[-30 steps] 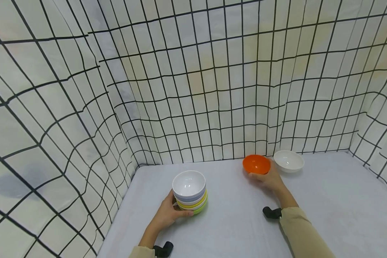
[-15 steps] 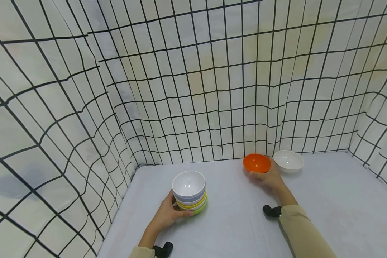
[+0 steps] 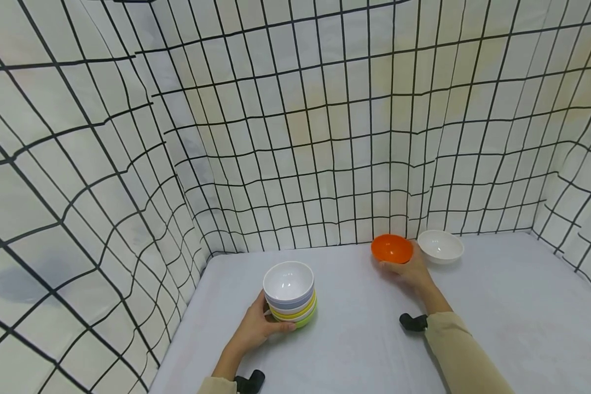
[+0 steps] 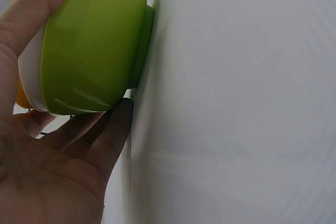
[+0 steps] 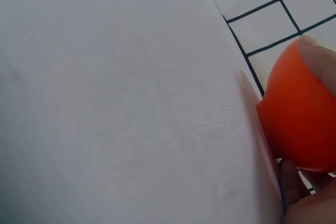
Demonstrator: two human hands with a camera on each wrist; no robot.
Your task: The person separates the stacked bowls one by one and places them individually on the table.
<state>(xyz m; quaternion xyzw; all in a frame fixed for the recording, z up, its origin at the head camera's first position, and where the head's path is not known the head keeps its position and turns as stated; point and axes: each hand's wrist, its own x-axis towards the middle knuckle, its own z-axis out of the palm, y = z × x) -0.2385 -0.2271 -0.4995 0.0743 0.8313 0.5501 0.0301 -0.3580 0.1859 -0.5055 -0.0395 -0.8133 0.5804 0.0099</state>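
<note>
Head view: two hands, one stack of bowls and two loose bowls share the white table (image 3: 354, 339) before the gridded wall (image 3: 315, 153). The left hand (image 3: 258, 325) holds the stack (image 3: 289, 284), thumb along the near side and fingers round the left; white, bluish, yellow and green bands show, though how many bowls are nested is hard to tell. The right hand (image 3: 415, 269) grips the orange bowl (image 3: 392, 250) near the back edge, with the one loose white bowl (image 3: 441, 247) just beside it on the right. Whether those fingers touch the white bowl cannot be told. Two sleeves (image 3: 468, 353) and two black wrist pieces (image 3: 413, 323) show, one of each per arm.

Left wrist view: one green bowl (image 4: 94, 40) fills the near end of the stack, its foot at the table. The thumb presses its side — the other fingers curve under, a little apart.

Right wrist view: the orange bowl sits between thumb and fingers, pinched from both sides, at the table's surface; contact there is unclear.

Against a second ago, the orange bowl and right hand lie slightly farther back — the stack, left hand and white bowl keep their places.
</note>
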